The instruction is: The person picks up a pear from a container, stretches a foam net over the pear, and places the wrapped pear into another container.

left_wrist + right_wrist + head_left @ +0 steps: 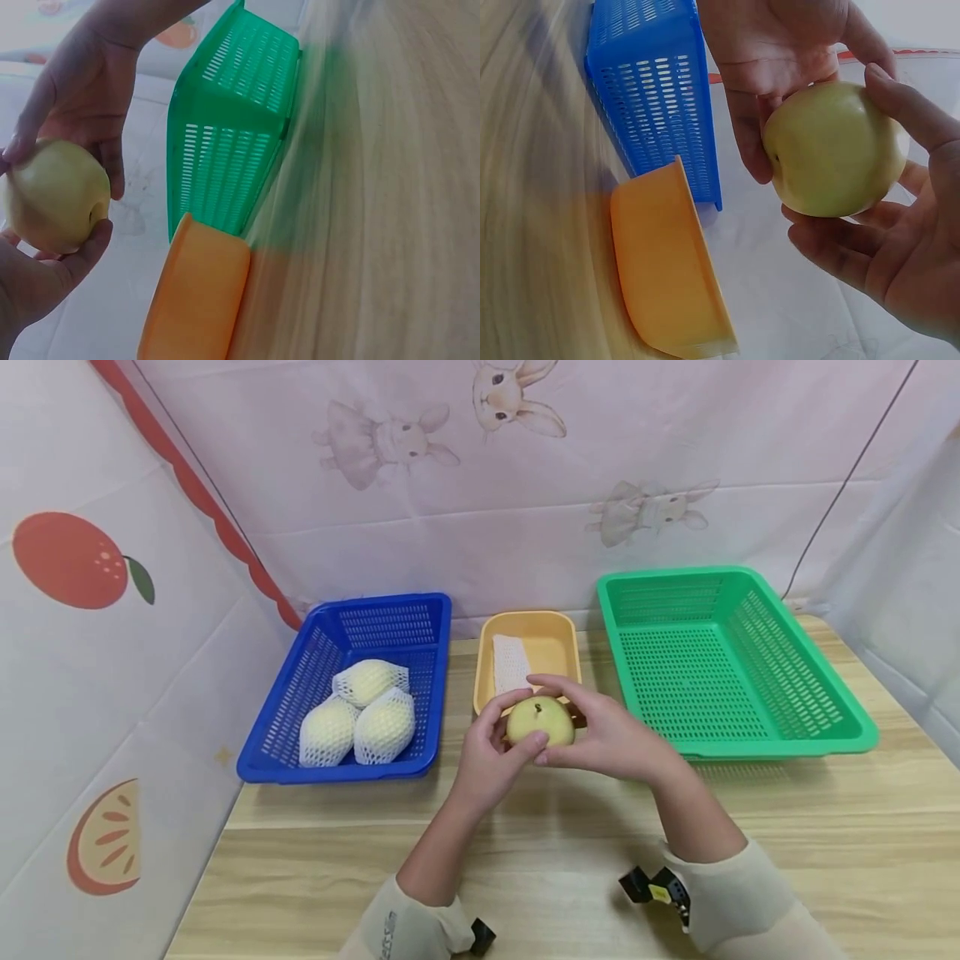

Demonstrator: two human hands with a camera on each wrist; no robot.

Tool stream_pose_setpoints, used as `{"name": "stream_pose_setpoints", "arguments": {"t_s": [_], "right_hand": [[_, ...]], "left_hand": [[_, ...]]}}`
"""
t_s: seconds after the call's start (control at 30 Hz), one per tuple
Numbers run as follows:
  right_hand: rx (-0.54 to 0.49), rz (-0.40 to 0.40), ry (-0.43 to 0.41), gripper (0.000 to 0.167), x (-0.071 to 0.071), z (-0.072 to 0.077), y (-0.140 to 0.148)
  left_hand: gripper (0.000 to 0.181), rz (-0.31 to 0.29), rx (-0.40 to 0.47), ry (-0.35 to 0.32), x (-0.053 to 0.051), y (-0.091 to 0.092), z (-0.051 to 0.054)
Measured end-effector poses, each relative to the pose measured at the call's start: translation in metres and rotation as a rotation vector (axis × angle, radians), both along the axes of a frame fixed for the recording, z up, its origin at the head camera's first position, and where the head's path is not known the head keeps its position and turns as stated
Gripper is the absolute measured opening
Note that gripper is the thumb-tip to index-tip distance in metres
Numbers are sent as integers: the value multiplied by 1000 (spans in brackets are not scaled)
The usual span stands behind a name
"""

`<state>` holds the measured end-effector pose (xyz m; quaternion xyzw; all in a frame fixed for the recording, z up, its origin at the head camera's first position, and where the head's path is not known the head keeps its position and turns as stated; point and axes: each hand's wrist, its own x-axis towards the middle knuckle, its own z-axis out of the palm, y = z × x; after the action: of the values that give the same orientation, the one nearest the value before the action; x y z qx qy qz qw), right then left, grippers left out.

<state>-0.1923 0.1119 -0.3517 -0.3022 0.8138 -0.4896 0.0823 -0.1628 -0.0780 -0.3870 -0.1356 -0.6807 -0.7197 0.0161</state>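
Both hands hold a yellow-green apple [542, 720] up above the table, in front of the small yellow tray. The left hand [487, 756] grips its left side, thumb across the near face. On the opposite side the right hand [611, 735] has its fingers curled around the fruit, seen close up in the right wrist view as the apple [836, 150] between both hands. A short dark stem shows on top in the head view. A white foam net [512, 662] lies in the yellow tray [555, 622], partly hidden behind the hands.
At the left stands a blue basket [258, 768] with three pale fruits [384, 728] in white foam nets. A green basket [787, 748] stands at the right. Behind them hangs a printed cloth [525, 493]. All three containers rest on a wooden table [315, 868].
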Motion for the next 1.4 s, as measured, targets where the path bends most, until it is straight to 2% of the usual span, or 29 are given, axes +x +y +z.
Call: {"name": "stream_pose_setpoints", "arguments": {"t_s": [0.17, 0.47, 0.57, 0.67, 0.8, 0.93, 1.17, 1.4], "right_hand": [[7, 19, -16, 78, 4, -6, 0], [1, 69, -18, 65, 4, -10, 4], [-44, 63, 24, 52, 4, -10, 6], [-100, 44, 102, 37, 2, -11, 8], [-140, 34, 177, 27, 0, -14, 6], [-137, 15, 205, 18, 0, -16, 4], [-124, 7, 212, 12, 0, -18, 2], [-139, 17, 197, 11, -4, -21, 3]], "left_hand": [[49, 9, -16, 2, 3, -4, -6], [48, -59, -58, 31, 4, -14, -12], [49, -80, -55, 37, 4, -16, -13], [51, -97, -66, 31, 3, -17, -13], [53, -104, -124, -7, 1, -18, -13], [54, -99, -183, -38, 0, -17, -14], [54, -75, -285, -36, 0, -15, -17], [59, -118, -328, -67, -2, -13, -21]]}}
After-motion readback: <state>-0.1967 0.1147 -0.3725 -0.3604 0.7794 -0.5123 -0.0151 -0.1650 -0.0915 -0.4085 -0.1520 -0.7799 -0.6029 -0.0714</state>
